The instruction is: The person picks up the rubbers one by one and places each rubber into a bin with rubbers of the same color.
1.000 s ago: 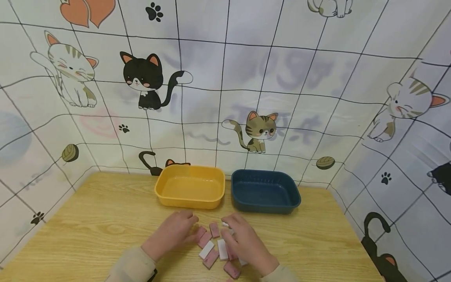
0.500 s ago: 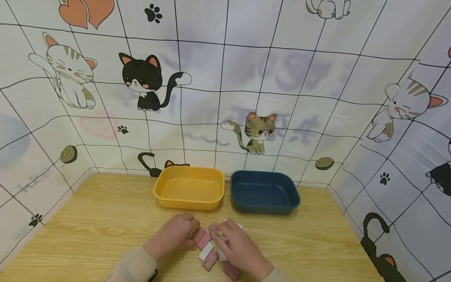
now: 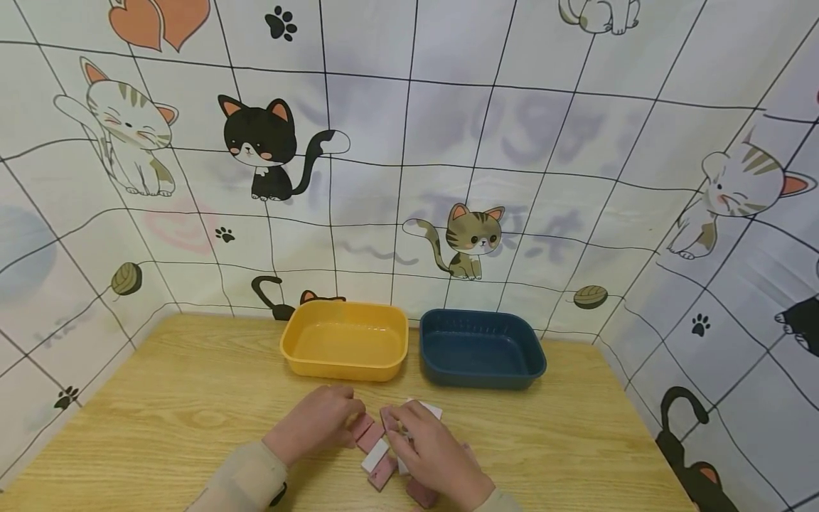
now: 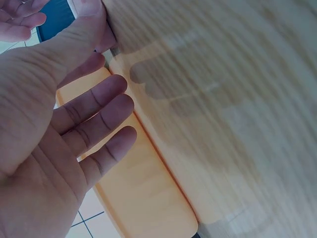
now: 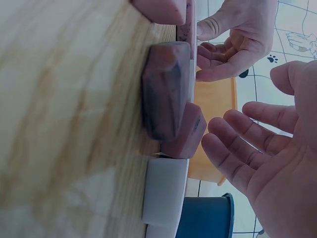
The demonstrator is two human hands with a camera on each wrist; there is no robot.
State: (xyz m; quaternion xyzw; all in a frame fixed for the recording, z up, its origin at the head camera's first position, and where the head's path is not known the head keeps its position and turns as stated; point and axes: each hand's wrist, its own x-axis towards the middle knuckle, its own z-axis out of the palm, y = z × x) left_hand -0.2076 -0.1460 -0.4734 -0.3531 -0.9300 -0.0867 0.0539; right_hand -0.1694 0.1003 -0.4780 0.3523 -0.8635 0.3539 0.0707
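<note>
Loosely, the right hand (image 3: 441,455) spreads empty fingers by pink blocks (image 3: 382,473); whether the half-curled left hand (image 3: 315,422) pinches one is unclear

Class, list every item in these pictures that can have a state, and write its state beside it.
Yellow bin: upright, open-topped.
Blue bin: upright, open-topped.
Pink blocks: loosely clustered on the table, some partly hidden.
White blocks: among the pink ones, some partly hidden.
Left hand: fingers loosely bent at the cluster's edge.
Right hand: over the cluster, fingers relaxed.
</note>
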